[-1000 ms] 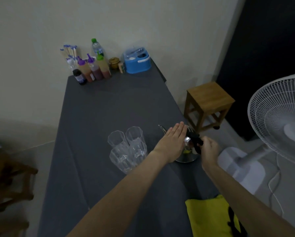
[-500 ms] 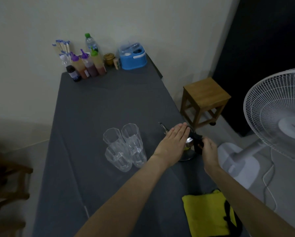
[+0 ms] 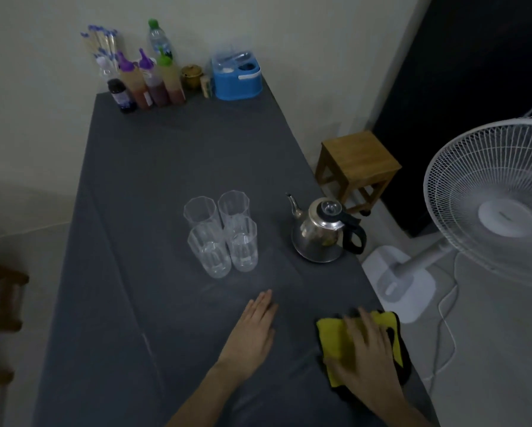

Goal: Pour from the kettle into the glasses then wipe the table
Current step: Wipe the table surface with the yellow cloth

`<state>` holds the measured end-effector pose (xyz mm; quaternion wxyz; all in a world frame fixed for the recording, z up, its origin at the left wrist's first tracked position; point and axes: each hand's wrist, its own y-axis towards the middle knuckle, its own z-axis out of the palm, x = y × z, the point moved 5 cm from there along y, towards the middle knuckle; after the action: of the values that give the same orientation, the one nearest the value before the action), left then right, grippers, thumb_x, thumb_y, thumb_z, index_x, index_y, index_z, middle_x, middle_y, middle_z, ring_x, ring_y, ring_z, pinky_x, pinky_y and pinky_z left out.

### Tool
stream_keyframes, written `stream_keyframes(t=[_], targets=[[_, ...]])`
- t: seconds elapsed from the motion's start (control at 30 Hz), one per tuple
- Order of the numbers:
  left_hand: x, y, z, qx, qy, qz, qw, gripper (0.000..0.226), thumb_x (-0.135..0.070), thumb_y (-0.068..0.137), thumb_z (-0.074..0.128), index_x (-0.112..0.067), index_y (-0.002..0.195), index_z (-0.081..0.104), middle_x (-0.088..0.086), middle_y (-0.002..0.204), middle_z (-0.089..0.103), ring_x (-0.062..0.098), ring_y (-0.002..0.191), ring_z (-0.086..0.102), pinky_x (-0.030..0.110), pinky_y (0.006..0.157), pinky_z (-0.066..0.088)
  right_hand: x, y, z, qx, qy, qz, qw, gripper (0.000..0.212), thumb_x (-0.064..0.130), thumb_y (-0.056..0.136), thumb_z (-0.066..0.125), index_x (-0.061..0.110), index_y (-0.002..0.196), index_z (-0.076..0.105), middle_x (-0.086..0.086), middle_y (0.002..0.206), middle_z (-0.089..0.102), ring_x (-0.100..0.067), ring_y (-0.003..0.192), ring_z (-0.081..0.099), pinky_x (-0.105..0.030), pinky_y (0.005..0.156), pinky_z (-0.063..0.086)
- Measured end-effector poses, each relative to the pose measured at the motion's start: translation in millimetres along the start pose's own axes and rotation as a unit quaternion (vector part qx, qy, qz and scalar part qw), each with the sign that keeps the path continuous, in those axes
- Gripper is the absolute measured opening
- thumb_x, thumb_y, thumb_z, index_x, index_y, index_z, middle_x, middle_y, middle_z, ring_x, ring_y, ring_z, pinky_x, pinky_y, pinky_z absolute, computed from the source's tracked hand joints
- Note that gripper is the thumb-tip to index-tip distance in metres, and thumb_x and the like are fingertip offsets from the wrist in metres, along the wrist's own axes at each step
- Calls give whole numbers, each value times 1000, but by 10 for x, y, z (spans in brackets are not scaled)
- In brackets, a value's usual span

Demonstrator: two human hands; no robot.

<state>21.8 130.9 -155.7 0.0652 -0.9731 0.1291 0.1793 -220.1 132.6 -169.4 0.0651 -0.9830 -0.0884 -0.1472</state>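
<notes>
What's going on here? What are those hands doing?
A person is at a grey table. Their right hand presses flat on a yellow cloth near the table's right edge. Their left hand lies flat on the table beside it. Nobody touches the metal kettle, which stands upright to the right of four clear glasses. The two nearer glasses seem to hold a little water. Wiping probably comes next.

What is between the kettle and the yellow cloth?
Nothing. In the head view, only bare grey tablecloth lies between the kettle and the yellow cloth under the right hand.
</notes>
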Motion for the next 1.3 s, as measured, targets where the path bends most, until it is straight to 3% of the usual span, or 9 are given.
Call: stream_keyframes(t=[0.13, 0.3, 0.47, 0.6, 0.77, 0.93, 1.07, 1.13, 1.3], targets=[[372, -357, 182, 3, 27, -48, 998, 52, -31, 92, 38, -11, 140, 40, 7, 154, 28, 23, 141, 30, 36, 114, 13, 8, -203, 149, 16, -90, -14, 996, 97, 84, 69, 42, 28, 148, 31, -15, 157, 22, -32, 145, 16, -59, 108, 9], [659, -544, 147, -35, 40, -70, 996, 58, -44, 96, 34, -14, 145, 35, 6, 155, 26, 17, 145, 16, 36, 118, 10, 32, -123, 251, 22, -113, -31, 993, 65, 59, 93, 14, 29, 148, 30, -21, 154, 25, -37, 144, 17, -67, 106, 14], [812, -676, 128, -51, 34, -75, 995, 58, -46, 99, 26, -13, 145, 35, 5, 156, 26, 15, 146, 14, 35, 118, 11, 34, -4, 257, -46, -95, -52, 993, 57, 30, 84, 36, 27, 141, 37, -18, 148, 39, -32, 139, 27, -58, 107, 19], [802, -684, 125, -56, 32, -75, 995, 57, -45, 99, 26, -13, 145, 36, 5, 156, 27, 16, 146, 16, 37, 117, 14, 413, 325, 310, -38, -28, -87, 995, 59, 13, 80, 63, 29, 133, 42, -16, 148, 40, -34, 135, 38, -51, 108, 19], [831, -693, 117, -55, 29, -58, 996, 57, -45, 100, 24, -12, 143, 38, 6, 155, 28, 17, 145, 18, 37, 117, 14, 1080, 423, 433, 7, -27, -211, 977, 52, 41, 91, 48, 32, 142, 40, -15, 159, 14, -31, 147, 11, -51, 117, 10], [974, -795, 37, -60, 52, -80, 994, 60, -49, 99, 19, -15, 144, 38, 5, 155, 29, 17, 145, 18, 43, 115, 18, 692, 279, 380, 15, -110, -147, 983, 71, 48, 81, 49, 37, 148, 26, -10, 161, 10, -32, 148, 6, -61, 112, 9], [1005, -831, 54, -55, 53, -110, 991, 61, -52, 97, 18, -18, 146, 34, 5, 156, 26, 19, 145, 18, 48, 114, 20, 145, 234, 162, 4, -137, -80, 987, 65, 57, 91, 31, 37, 151, 15, -6, 162, 2, -32, 148, 2, -57, 114, 4], [1004, -830, 67, -55, 50, -109, 991, 61, -52, 97, 19, -18, 146, 33, 4, 156, 25, 19, 145, 19, 48, 115, 19, 43, 287, 157, 14, -131, -92, 987, 58, 48, 95, 24, 35, 151, 15, -6, 162, 4, -33, 147, 8, -54, 113, 10], [1001, -828, 56, -57, 42, -104, 992, 61, -51, 98, 19, -16, 145, 35, 5, 156, 26, 20, 145, 21, 48, 114, 20, 335, 565, 239, 18, -59, -186, 981, 59, 28, 90, 39, 24, 148, 29, -5, 161, 12, -27, 147, 14, -47, 114, 17]])
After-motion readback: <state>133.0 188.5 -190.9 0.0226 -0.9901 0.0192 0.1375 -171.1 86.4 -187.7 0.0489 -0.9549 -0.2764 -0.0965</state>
